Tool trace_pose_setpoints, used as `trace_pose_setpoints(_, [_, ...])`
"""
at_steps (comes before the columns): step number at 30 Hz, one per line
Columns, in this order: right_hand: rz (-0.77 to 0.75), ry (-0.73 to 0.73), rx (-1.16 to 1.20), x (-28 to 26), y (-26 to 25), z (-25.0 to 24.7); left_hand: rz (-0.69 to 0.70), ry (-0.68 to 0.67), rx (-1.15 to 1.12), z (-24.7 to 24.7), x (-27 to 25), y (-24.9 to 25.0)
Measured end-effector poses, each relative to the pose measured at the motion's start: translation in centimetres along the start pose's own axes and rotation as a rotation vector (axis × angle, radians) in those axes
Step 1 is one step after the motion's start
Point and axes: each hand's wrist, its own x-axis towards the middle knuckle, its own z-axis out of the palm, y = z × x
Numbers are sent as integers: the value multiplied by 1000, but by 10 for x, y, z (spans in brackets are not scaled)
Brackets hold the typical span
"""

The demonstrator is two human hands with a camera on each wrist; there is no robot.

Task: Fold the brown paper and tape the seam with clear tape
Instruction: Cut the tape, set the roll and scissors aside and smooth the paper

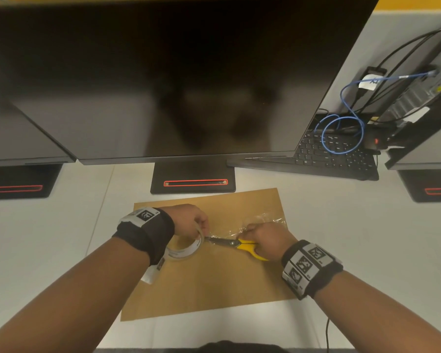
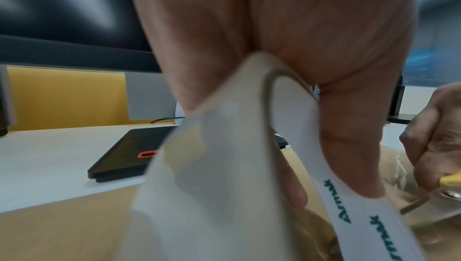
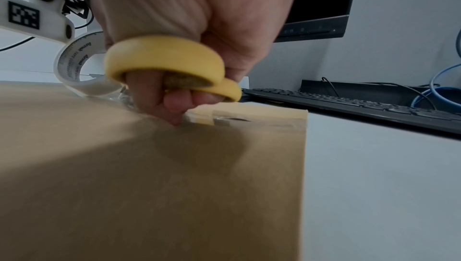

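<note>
The folded brown paper (image 1: 214,273) lies flat on the white desk in front of me. My left hand (image 1: 189,220) grips the roll of clear tape (image 1: 186,250) by its rim, thumb through the core (image 2: 299,119). A crinkled strip of clear tape (image 1: 260,220) runs from the roll rightwards along the paper's seam. My right hand (image 1: 265,238) holds yellow-handled scissors (image 1: 239,244), fingers through the loops (image 3: 164,58), blades pointing left at the tape beside the roll. In the right wrist view the paper (image 3: 149,176) fills the foreground and the roll (image 3: 75,68) stands behind the hand.
A large dark monitor (image 1: 176,85) hangs close over the desk, its black stand base (image 1: 192,179) just beyond the paper. A black keyboard (image 1: 329,154) with a blue cable (image 1: 341,133) lies at the back right. More monitor bases sit at far left (image 1: 15,184) and far right (image 1: 430,187).
</note>
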Motion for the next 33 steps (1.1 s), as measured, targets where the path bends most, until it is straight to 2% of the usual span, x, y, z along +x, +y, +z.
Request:
trace_pose_setpoints(7, [19, 13, 27, -1, 0, 2, 7, -14, -77, -2, -3, -7])
trace_pose_setpoints(16, [3, 10, -79, -1, -9, 1, 40, -23, -175, -2, -6, -12])
trace_pose_setpoints(22, [18, 35, -29, 5, -10, 6, 44, -28, -187, -3, -8, -15])
trace_pose_setpoints(29, [170, 156, 235, 6, 1, 7, 81, 138, -223, -6, -14, -20])
trace_pose_setpoints(33, [236, 92, 351, 2, 6, 4, 85, 249, -252, -6, -16, -19])
